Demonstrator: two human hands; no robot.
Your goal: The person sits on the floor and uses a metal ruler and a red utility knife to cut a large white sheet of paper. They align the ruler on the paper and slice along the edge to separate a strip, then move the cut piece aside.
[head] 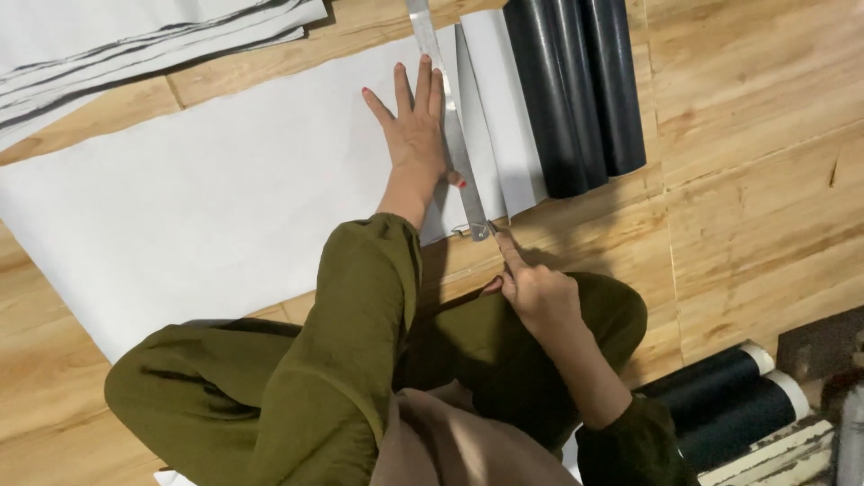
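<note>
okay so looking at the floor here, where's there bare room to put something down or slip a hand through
Bare wood floor lies open right of the dark rolls, and at lower left below the white sheet. It is crowded along the metal ruler: the left hand presses beside it, and the right hand works at its near end.

the sheet (pixel 207 189) lies on the floor (pixel 756 180), the ruler (pixel 450 117) along its right edge; rolls (pixel 580 90) lie right of it, more rolls (pixel 729 396) near right
</note>
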